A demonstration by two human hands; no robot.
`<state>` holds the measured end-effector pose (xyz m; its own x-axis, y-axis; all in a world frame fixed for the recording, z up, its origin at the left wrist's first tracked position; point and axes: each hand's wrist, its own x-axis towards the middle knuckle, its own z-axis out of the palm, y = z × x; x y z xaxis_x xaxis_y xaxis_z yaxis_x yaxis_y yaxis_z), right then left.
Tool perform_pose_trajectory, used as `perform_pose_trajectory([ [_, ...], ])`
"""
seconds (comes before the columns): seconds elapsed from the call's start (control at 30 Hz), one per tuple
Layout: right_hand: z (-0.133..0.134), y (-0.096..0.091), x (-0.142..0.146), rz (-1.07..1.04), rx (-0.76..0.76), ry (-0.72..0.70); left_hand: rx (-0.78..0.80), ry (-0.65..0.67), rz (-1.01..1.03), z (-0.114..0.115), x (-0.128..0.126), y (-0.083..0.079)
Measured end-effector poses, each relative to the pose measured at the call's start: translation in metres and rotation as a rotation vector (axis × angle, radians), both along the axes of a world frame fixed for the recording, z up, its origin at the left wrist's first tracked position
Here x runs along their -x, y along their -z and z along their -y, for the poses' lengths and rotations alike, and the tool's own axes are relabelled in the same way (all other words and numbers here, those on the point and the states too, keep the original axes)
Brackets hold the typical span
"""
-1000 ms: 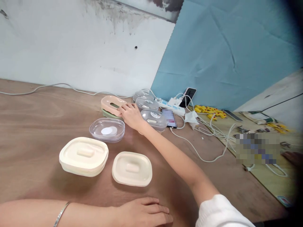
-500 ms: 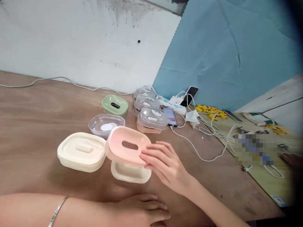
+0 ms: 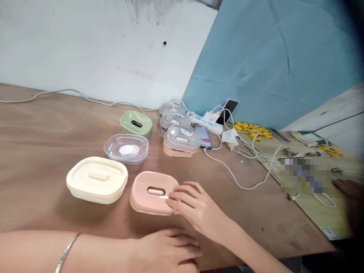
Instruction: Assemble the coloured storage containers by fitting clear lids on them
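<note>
My right hand [image 3: 200,210] grips the right edge of a pink soap dish tray [image 3: 146,185], fingertips on its rim. The tray has an oval slot and sits over the cream base, which shows through the slot. Near the table's front edge lies my left hand [image 3: 173,250], palm down with fingers stretched out, holding nothing; a silver bracelet [image 3: 66,252] circles that arm. To the left of the pink tray is a stack of cream soap dish parts [image 3: 98,178]. Behind stand clear lids [image 3: 126,148] with white round stickers and a green soap dish tray [image 3: 136,123].
Several soap dishes with clear lids [image 3: 182,138] stand at the back beside a power strip [image 3: 209,123] and phones. White cables [image 3: 236,182] run across the table's right side. Yellow pieces [image 3: 253,130] lie further right. Another person's hand [image 3: 347,189] is at the right edge.
My right hand has lowered the pink tray onto the cream base, which it now covers. My left hand has stayed by the front edge.
</note>
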<state>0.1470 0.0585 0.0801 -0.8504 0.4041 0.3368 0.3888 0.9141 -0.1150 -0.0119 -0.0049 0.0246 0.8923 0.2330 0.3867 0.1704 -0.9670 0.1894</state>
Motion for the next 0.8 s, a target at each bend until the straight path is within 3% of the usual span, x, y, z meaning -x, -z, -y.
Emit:
perform_pose_trajectory([
  [0.27, 0.004, -0.015, 0.006, 0.114, -0.231, -0.037, 0.016, -0.001, 0.004, 0.000, 0.002, -0.010],
  [0.43, 0.013, -0.008, 0.010, 0.144, -0.318, -0.042, 0.034, -0.009, 0.012, -0.001, 0.002, -0.018],
  [0.6, 0.015, 0.002, 0.010, 0.125, -0.192, -0.019, 0.040, 0.001, -0.005, -0.001, 0.002, -0.022],
  [0.8, -0.001, -0.032, 0.016, 0.228, 0.124, -0.025, -0.021, -0.029, 0.088, 0.001, 0.000, -0.006],
])
